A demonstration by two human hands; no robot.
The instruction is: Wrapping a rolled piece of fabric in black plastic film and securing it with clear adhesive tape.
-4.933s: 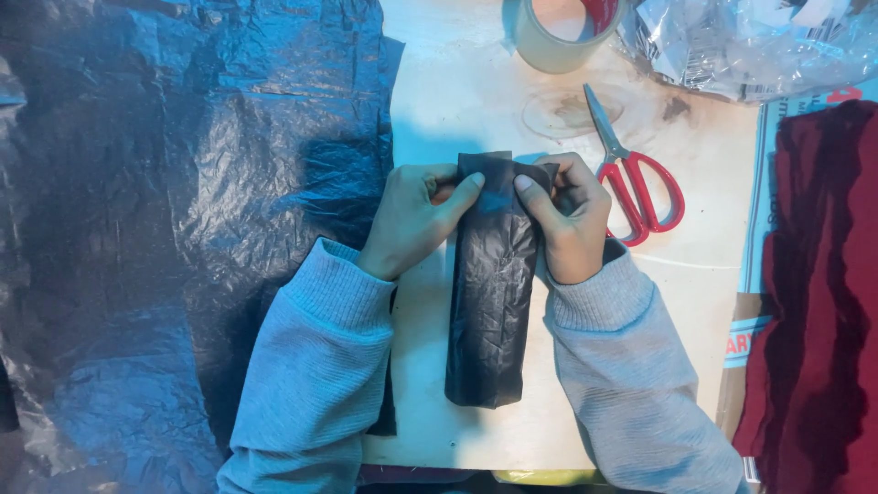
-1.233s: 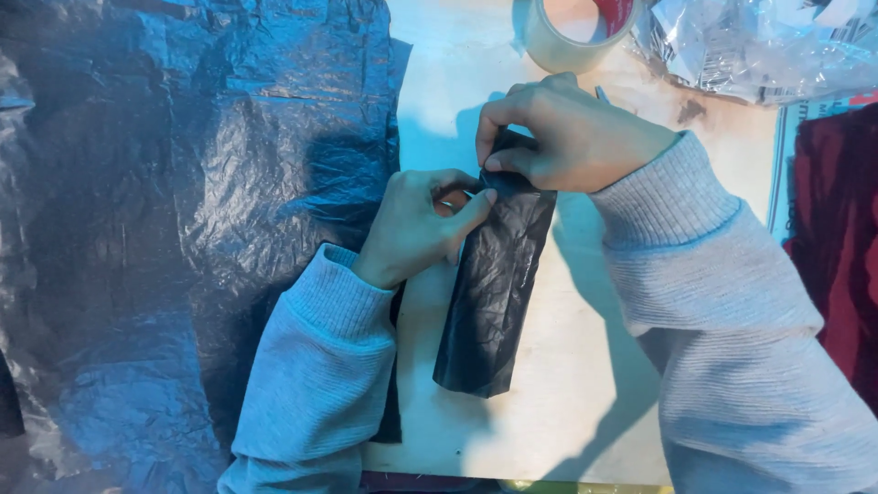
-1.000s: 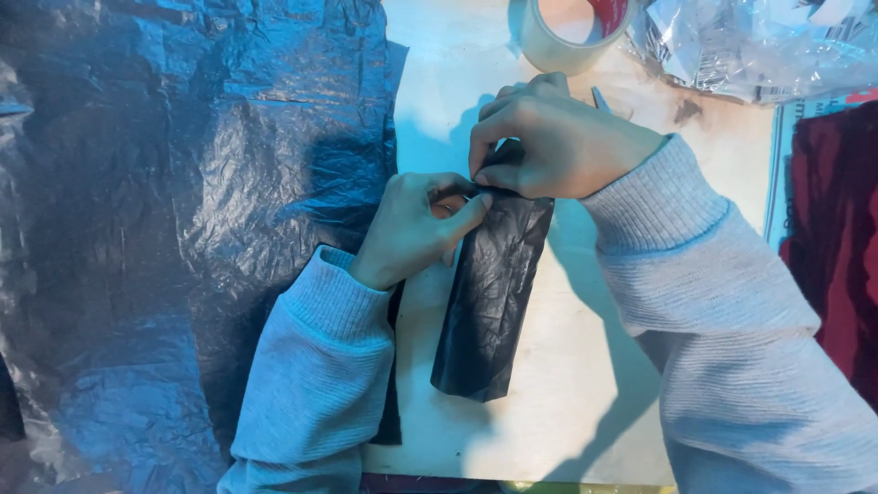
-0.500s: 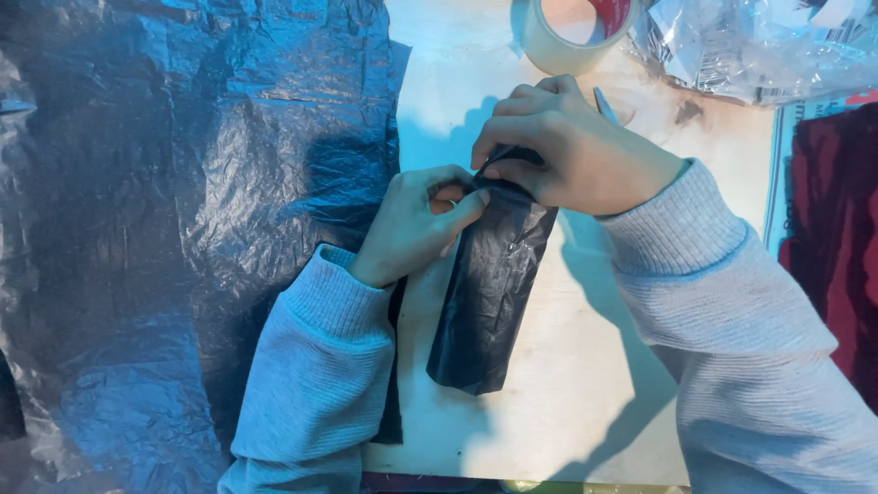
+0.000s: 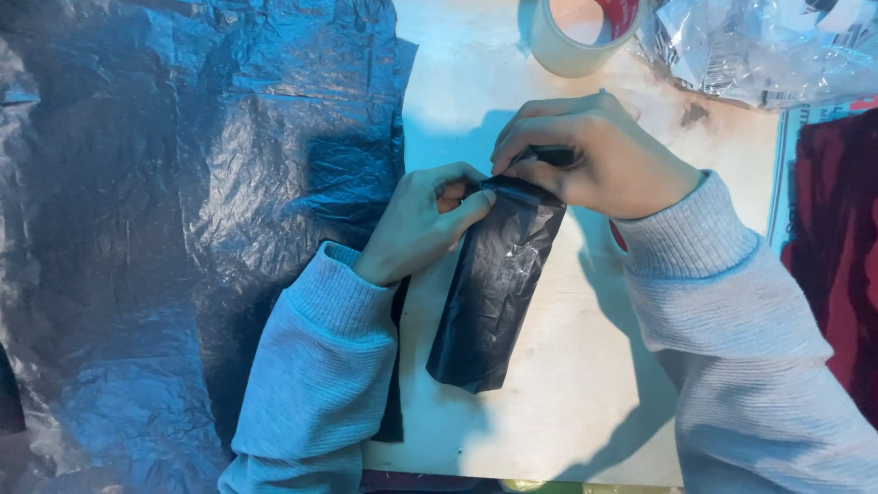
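Item: long package wrapped in black plastic (image 5: 494, 293), lying on the pale tabletop (image 5: 567, 402).
Left hand (image 5: 421, 224): fingers pinched on the package's top-left corner.
Right hand (image 5: 594, 155): curled over the top end, pressing the folded flap down.
Step, as judged: closing the top fold.
Next move calls for keeping the flap pressed flat.
Beyond the right hand: tape roll (image 5: 581, 32).
Left of the left hand: crumpled dark sheet (image 5: 183, 183).

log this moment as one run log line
left hand: pinching bag top | right hand: pressing bag top | nearby: tape roll, black sheet
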